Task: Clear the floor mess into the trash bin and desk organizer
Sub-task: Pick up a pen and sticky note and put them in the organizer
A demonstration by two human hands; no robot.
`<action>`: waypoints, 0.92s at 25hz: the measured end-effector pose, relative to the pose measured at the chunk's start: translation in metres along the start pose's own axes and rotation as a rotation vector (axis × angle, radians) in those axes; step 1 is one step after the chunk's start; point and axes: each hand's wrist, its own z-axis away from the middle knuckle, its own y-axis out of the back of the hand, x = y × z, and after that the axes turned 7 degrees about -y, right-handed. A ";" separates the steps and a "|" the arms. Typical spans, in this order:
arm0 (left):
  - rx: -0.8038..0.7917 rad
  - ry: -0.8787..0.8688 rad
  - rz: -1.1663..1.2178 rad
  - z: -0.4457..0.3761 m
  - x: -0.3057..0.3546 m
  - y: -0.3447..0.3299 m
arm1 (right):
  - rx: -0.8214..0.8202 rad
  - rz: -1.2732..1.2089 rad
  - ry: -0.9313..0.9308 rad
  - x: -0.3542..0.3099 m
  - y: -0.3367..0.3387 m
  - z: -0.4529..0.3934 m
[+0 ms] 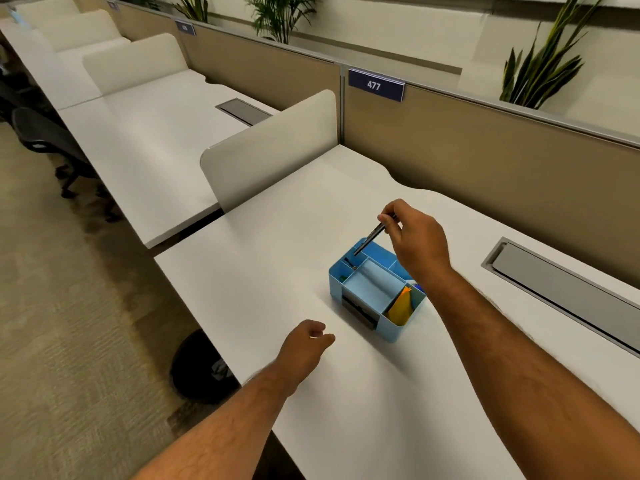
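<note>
The right hand [414, 242] pinches a dark pen [372, 235] tilted over the blue desk organizer [375, 289] on the table [277, 271], while the left hand [306, 344] rests loosely curled, holding nothing.

Light blue desk organizer [367, 289], yellow-orange paper [401, 306], dark pen [372, 235], white desk [277, 271], black trash bin [197, 365].

Dark pen [372, 235] tilted over blue organizer [370, 289]
</note>
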 end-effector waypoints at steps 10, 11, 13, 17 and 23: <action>-0.014 -0.053 0.062 0.005 -0.003 0.011 | -0.485 0.368 0.013 0.007 -0.055 0.005; -0.015 -0.061 0.065 0.005 -0.003 0.013 | -0.446 0.297 -0.058 0.005 -0.049 0.006; -0.012 -0.069 0.078 0.007 -0.003 0.015 | -0.257 0.116 -0.245 -0.005 -0.031 0.015; -0.021 -0.102 0.146 0.016 0.001 0.017 | 0.179 -0.590 -0.646 -0.037 -0.012 0.066; -0.077 -0.281 0.344 0.044 0.015 0.018 | -0.056 -0.902 -0.995 -0.080 -0.055 0.135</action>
